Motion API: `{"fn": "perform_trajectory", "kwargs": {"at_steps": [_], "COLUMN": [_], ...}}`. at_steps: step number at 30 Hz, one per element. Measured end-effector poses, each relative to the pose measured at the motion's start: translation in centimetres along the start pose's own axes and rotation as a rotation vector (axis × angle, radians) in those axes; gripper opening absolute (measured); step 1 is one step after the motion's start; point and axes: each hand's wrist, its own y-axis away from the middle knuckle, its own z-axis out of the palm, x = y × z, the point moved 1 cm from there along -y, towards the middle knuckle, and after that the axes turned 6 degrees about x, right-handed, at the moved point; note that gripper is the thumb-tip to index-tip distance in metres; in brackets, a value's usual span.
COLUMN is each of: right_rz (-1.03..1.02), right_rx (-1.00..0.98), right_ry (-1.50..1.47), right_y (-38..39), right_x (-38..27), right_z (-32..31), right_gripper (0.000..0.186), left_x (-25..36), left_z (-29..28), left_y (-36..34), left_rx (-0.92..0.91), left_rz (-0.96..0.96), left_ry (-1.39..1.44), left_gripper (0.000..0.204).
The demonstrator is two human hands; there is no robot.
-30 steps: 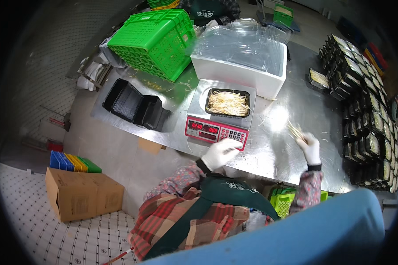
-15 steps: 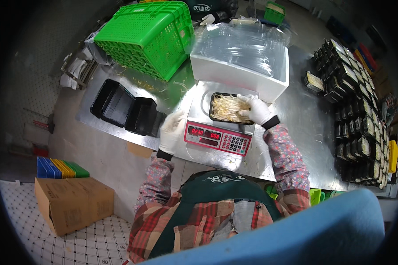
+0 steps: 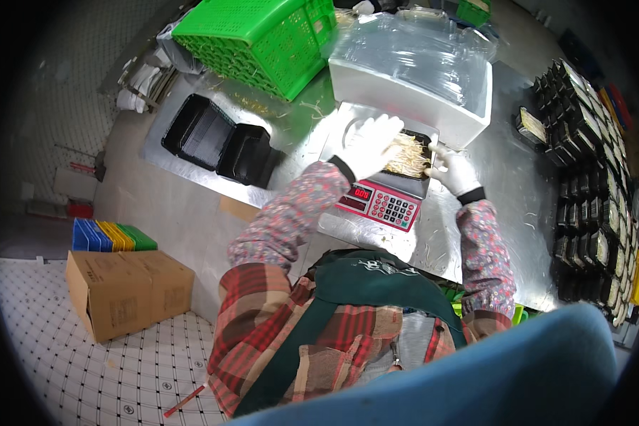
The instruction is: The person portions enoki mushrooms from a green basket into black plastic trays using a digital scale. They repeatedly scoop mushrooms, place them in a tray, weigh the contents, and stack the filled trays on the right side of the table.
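Stems (image 3: 408,157), pale and thin, fill a black tray (image 3: 424,137) between the fingers of both white-gloved hands. Left hand (image 3: 370,148): fingers extended close together over the tray's left part; contact cannot be told. Right hand (image 3: 456,170): fingers parted and partly bent at the right rim; whether they grip it is unclear. Below the fingers, the left sleeve (image 3: 305,206) hides part of the display on a red-fronted scale (image 3: 396,208); red digits show. Beyond them, a green crate (image 3: 263,50) is cut off. Nearer the body, an apron (image 3: 348,278) bears pale, distorted lettering.
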Motion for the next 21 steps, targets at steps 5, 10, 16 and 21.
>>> {"fn": "perform_trajectory", "kwargs": {"at_steps": [5,10,16,21], "right_rz": [0.03,0.098,0.246,0.21], "right_rx": [-0.011,0.169,-0.021,0.164], "right_ry": [0.13,-0.172,0.218,0.028], "right_y": [0.4,1.9,6.3,4.6], "right_x": [-3.5,4.7,11.2,7.7], "right_z": [-2.4,-3.4,-3.5,-3.2], "right_gripper": [0.022,0.017,0.031,0.039], "left_x": [-0.6,-0.9,0.0,-2.8], "left_z": [6.1,5.9,1.5,-1.0], "left_y": [1.6,1.2,0.6,2.3], "left_rx": [-0.12,-0.194,-0.092,0.045], "left_rz": [-0.04,-0.026,-0.093,-0.311], "left_ry": [0.034,0.03,0.142,0.247], "left_gripper": [0.049,0.051,0.071,0.06]}}
